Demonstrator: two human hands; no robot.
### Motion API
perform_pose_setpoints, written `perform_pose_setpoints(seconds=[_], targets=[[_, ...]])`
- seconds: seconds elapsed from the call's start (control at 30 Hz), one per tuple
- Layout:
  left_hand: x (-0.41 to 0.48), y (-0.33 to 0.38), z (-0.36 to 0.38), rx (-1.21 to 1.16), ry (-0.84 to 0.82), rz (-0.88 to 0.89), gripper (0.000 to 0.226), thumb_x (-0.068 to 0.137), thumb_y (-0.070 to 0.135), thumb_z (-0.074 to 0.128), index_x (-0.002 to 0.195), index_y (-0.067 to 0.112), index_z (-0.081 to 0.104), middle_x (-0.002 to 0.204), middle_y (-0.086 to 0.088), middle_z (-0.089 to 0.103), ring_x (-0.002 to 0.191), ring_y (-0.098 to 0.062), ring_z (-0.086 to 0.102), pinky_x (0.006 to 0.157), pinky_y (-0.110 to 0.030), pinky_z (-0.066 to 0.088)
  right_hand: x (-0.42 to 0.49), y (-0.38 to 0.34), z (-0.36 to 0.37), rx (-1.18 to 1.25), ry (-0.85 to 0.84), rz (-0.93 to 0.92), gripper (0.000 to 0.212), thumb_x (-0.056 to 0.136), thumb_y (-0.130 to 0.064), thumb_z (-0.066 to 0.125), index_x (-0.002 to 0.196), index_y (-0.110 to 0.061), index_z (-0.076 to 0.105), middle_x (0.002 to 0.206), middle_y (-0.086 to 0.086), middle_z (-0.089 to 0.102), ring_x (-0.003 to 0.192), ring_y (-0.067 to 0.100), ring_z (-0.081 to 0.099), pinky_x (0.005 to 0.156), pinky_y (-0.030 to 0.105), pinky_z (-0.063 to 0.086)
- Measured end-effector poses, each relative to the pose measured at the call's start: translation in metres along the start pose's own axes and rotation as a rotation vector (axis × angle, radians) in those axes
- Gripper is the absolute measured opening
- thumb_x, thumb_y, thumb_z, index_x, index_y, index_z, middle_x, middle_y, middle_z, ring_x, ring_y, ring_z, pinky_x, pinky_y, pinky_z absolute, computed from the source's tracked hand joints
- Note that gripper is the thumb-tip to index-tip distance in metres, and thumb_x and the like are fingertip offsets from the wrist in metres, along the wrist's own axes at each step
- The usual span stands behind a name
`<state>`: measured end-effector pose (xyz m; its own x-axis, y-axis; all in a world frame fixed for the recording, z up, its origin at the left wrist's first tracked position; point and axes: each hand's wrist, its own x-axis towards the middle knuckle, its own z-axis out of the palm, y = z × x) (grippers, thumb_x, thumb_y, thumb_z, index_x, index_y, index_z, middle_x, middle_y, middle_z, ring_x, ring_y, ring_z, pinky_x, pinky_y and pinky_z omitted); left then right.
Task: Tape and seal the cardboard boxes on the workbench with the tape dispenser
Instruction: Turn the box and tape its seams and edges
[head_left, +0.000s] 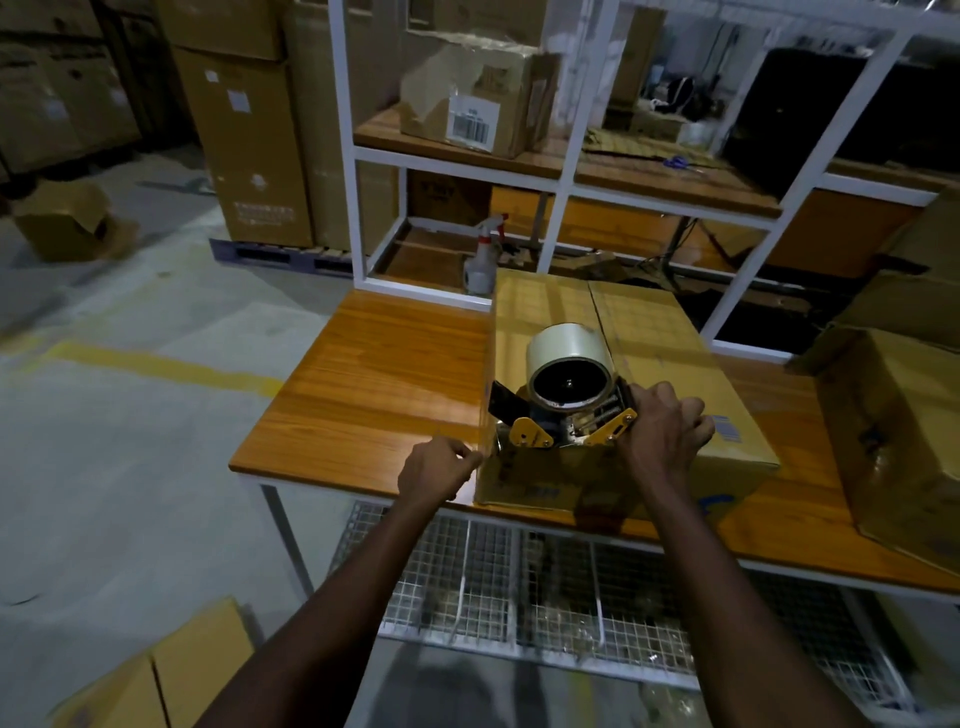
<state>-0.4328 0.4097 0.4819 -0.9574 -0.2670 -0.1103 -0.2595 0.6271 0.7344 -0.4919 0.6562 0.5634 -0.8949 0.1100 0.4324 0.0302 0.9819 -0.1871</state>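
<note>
A closed cardboard box (670, 338) lies on the wooden workbench (374, 384), its top flaps meeting in a seam down the middle. A tape dispenser (566, 410) with a clear tape roll and yellow parts rests on the box's near edge. My right hand (665, 436) grips the dispenser's handle from the right. My left hand (441, 467) is at the box's near left corner, fingers pinched together on what looks like a clear strip of tape running along the box's left edge. A second cardboard box (904, 436) stands at the right of the bench.
A spray bottle (483, 260) stands behind the box by a white-framed shelf (457, 161) holding a torn labelled box (478, 98). Stacked cartons (244, 150) rise at the back left. Loose boxes lie on the floor at left (67, 223) and near my left arm (156, 670). Wire mesh sits under the bench.
</note>
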Motion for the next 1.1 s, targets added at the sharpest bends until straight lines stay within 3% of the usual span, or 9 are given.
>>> perform_pose_setpoints(seconds=[0.1, 0.17, 0.27, 0.33, 0.47, 0.57, 0.7, 0.97, 1.1], targets=[[-0.005, -0.003, 0.005, -0.135, 0.089, 0.076, 0.041, 0.09, 0.023, 0.063, 0.132, 0.022, 0.063, 0.115, -0.005, 0.072, 0.074, -0.016, 0.066, 0.076, -0.031, 0.056, 0.0, 0.001, 0.001, 0.005, -0.01, 0.001, 0.012, 0.086, -0.019, 0.068, 0.097, -0.025, 0.067, 0.1, 0.006, 0.055, 0.096, 0.035, 0.042, 0.088, 0.046, 0.03], [-0.012, 0.005, 0.012, -0.223, 0.116, 0.188, 0.058, 0.092, 0.008, 0.058, 0.147, 0.022, 0.044, 0.146, -0.008, 0.051, 0.109, -0.023, 0.061, 0.094, -0.035, 0.048, -0.001, 0.002, 0.002, 0.011, -0.02, 0.011, 0.017, 0.086, -0.015, 0.068, 0.1, -0.024, 0.067, 0.101, 0.007, 0.056, 0.098, 0.036, 0.042, 0.089, 0.046, 0.03], [-0.028, 0.004, 0.033, -0.007, -0.003, 0.248, 0.076, 0.093, 0.017, 0.057, 0.156, 0.033, 0.017, 0.165, -0.003, 0.009, 0.145, -0.029, 0.02, 0.113, -0.046, 0.03, -0.002, 0.003, 0.003, 0.029, -0.016, 0.014, 0.018, 0.084, -0.014, 0.07, 0.1, -0.023, 0.068, 0.1, 0.007, 0.056, 0.096, 0.036, 0.042, 0.086, 0.044, 0.029], [-0.039, -0.01, 0.044, 0.104, -0.026, 0.222, 0.077, 0.093, 0.029, 0.055, 0.156, 0.037, 0.011, 0.166, -0.002, -0.001, 0.148, -0.031, 0.011, 0.113, -0.054, 0.029, -0.002, 0.004, 0.004, 0.034, -0.005, 0.013, 0.018, 0.083, -0.011, 0.07, 0.098, -0.021, 0.068, 0.099, 0.007, 0.056, 0.095, 0.036, 0.042, 0.085, 0.044, 0.029], [-0.035, -0.018, 0.034, 0.106, 0.118, 0.245, 0.067, 0.091, 0.046, 0.057, 0.152, 0.036, 0.031, 0.165, -0.003, -0.004, 0.15, -0.032, 0.005, 0.113, -0.058, 0.019, -0.002, 0.004, 0.006, 0.017, 0.014, 0.001, 0.015, 0.083, -0.02, 0.072, 0.096, -0.024, 0.068, 0.097, 0.006, 0.056, 0.093, 0.034, 0.041, 0.083, 0.042, 0.028], [-0.013, -0.006, 0.02, 0.155, 0.24, 0.358, 0.074, 0.082, 0.064, 0.054, 0.149, 0.041, 0.034, 0.165, -0.004, -0.01, 0.151, -0.033, -0.001, 0.112, -0.061, 0.018, 0.0, 0.006, 0.009, 0.022, 0.025, -0.01, 0.016, 0.081, -0.021, 0.074, 0.095, -0.025, 0.067, 0.096, 0.005, 0.055, 0.093, 0.033, 0.04, 0.082, 0.042, 0.028], [0.007, 0.007, 0.022, 0.232, 0.21, 0.394, 0.087, 0.072, 0.083, 0.04, 0.149, 0.043, 0.034, 0.164, -0.001, -0.019, 0.151, -0.031, -0.009, 0.112, -0.065, 0.015, 0.0, 0.009, 0.013, 0.039, 0.026, -0.013, 0.017, 0.082, -0.017, 0.073, 0.096, -0.026, 0.067, 0.095, 0.003, 0.054, 0.092, 0.032, 0.04, 0.083, 0.042, 0.029], [-0.002, 0.011, 0.038, 0.208, 0.345, 0.359, 0.074, 0.087, 0.054, 0.06, 0.15, 0.042, 0.023, 0.166, -0.003, -0.001, 0.15, -0.038, 0.005, 0.107, -0.07, 0.02, 0.002, 0.012, 0.014, -0.015, 0.007, -0.059, 0.019, 0.078, -0.023, 0.073, 0.094, -0.028, 0.063, 0.096, 0.001, 0.054, 0.092, 0.03, 0.04, 0.081, 0.041, 0.029], [-0.002, 0.014, 0.04, 0.296, 0.344, 0.304, 0.064, 0.085, 0.047, 0.069, 0.14, 0.038, 0.038, 0.166, -0.001, 0.001, 0.149, -0.039, 0.008, 0.105, -0.073, 0.021, 0.005, 0.021, 0.01, 0.004, -0.008, -0.093, 0.016, 0.08, -0.03, 0.072, 0.093, -0.027, 0.064, 0.096, 0.002, 0.054, 0.092, 0.031, 0.042, 0.08, 0.041, 0.029]])
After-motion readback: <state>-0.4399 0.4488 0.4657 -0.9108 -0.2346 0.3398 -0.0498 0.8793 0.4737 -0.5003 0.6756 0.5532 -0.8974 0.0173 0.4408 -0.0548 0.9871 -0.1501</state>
